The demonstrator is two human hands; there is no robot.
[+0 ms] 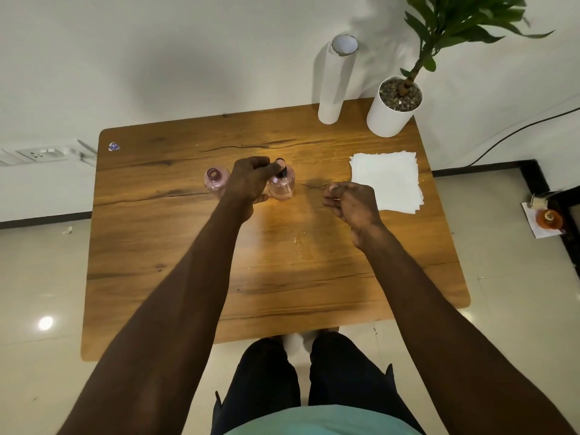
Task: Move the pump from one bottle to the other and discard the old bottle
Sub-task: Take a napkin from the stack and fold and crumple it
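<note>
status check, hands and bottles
Left hand on pump atop right bottle. Right hand free, empty. Left bottle open. Nothing in the way.

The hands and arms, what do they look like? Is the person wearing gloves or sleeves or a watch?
Both arms are bare from as far up as the picture shows down to the fingers. No sleeves, no gloves. The left hand and the right hand show no ring, watch or bracelet that I can see. Lower down you can see a light green top and dark trousers.

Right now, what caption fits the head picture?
Left hand on the pump of one pink bottle; open bottle beside.
</note>
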